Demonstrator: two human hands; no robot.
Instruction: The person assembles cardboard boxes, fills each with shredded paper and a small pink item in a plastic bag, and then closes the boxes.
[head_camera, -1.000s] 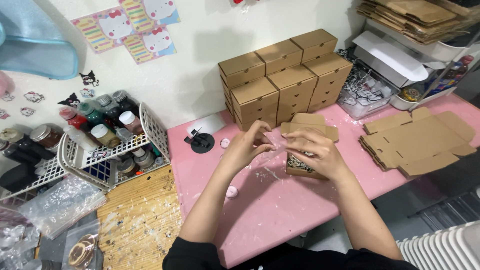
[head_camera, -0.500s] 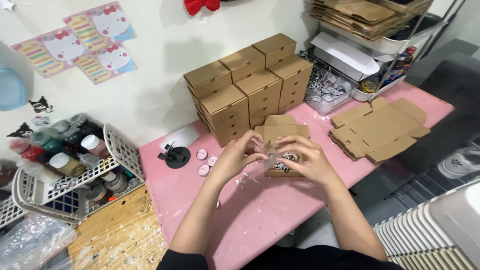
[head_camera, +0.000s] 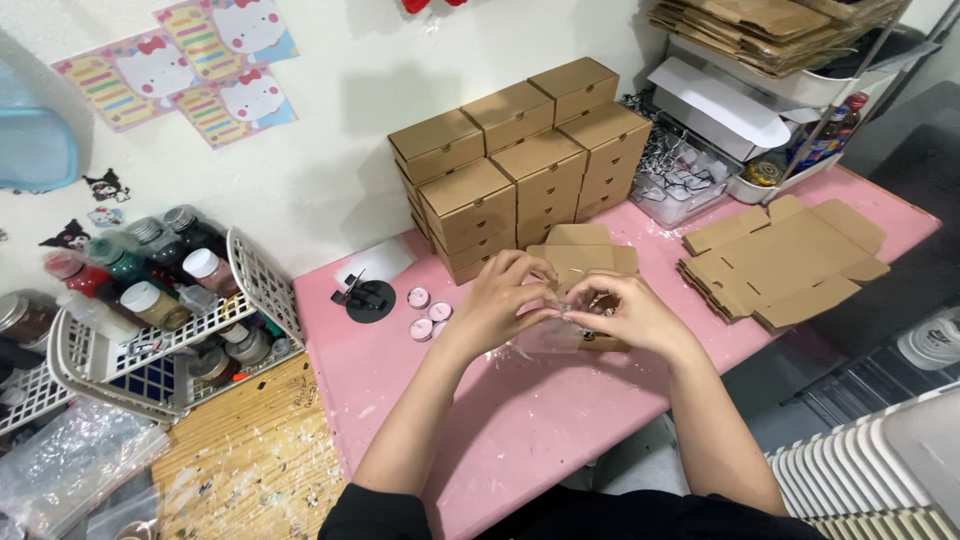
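While both hands meet at the middle of the frame, the left hand (head_camera: 500, 300) and right hand (head_camera: 625, 312) pinch a small clear plastic wrapper (head_camera: 558, 330) between their fingertips, just above an open brown cardboard box (head_camera: 580, 255) on the pink table (head_camera: 520, 420). Judging by the stack of closed brown cardboard boxes (head_camera: 520, 170) above centre, many are packed; the pile of flat unfolded cardboard blanks (head_camera: 785, 260) at right suggests more remain.

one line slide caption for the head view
Both hands, left and right, pinch a small clear plastic bag over a pink table.
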